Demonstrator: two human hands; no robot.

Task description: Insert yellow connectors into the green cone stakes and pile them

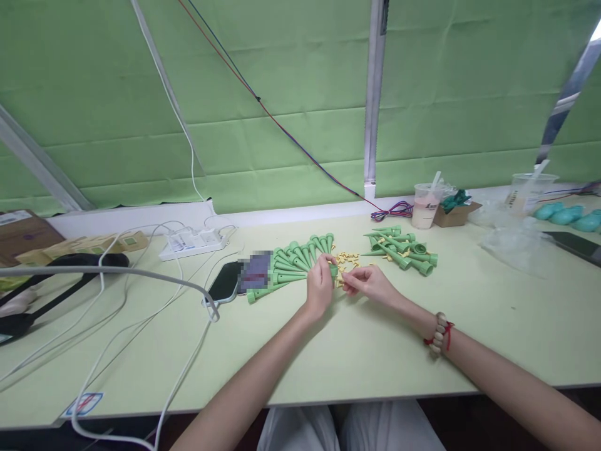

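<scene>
**Small parts, tight pinch at the counter's middle**

Pale trousers (pixel 328 429) at the bottom edge, nearest the lens, then two bare forearms reaching out over the pale green counter (pixel 493 326). Left hand (pixel 320 285) closed around a green cone (pixel 332 270), fingers pressed together on its wide end, the rest of the piece hidden in the grip; long axis looks roughly upright and a little tilted, though which way the tip points cannot be told. Right hand (pixel 369 282), beaded bracelet (pixel 440 334) at the wrist, fingers pinched on something tiny and yellowish, too small to name, held just beside the cone.

Behind the hands, a scatter of yellow bits (pixel 347 258). To the left, a fan of green cones (pixel 293 266) lying flat, wide ends toward the phone (pixel 225 282), tips converging near the hands. To the right, a looser heap of cones (pixel 404 249), pointing every way.

Likely risks: the small piece slipping from the pinch and vanishing among the scatter; a wrist brushing the neat fan out of order; the white cable (pixel 141 275) snagging a sleeveless elbow. Drink cup (pixel 425 207) well apart, near the wall.
</scene>
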